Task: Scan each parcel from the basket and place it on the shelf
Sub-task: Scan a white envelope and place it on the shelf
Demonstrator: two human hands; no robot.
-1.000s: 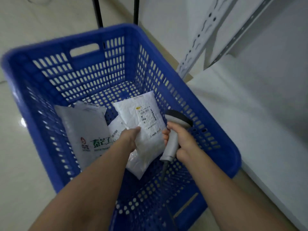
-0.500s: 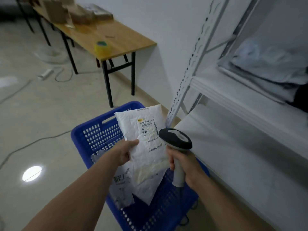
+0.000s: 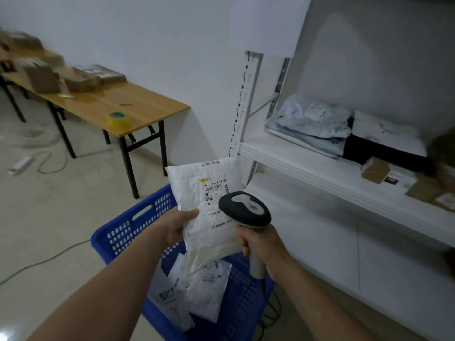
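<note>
1. Our left hand (image 3: 174, 227) pinches the white parcel (image 3: 204, 232) by its left edge, thumb curled over the front. Just right of those fingers, our right hand (image 3: 261, 244) is clenched round the handle of the scanner (image 3: 245, 210).
2. The parcel stands upright above the basket (image 3: 118, 227). Its printed label (image 3: 215, 188) faces us beyond the left thumb, partly hidden by the scanner's head.
3. To scan well, we judge the scanner head should tip toward the barcode at the label's top, with the parcel flat and steady and the thumb off the print.
4. Below our fingers, more parcels (image 3: 206, 289) lie in the basket.
5. Beyond the scanner hand and to its right, the shelf (image 3: 320, 178) carries stacked parcels (image 3: 312, 124). Bare board at its near-left end looks a likely spot.
</note>
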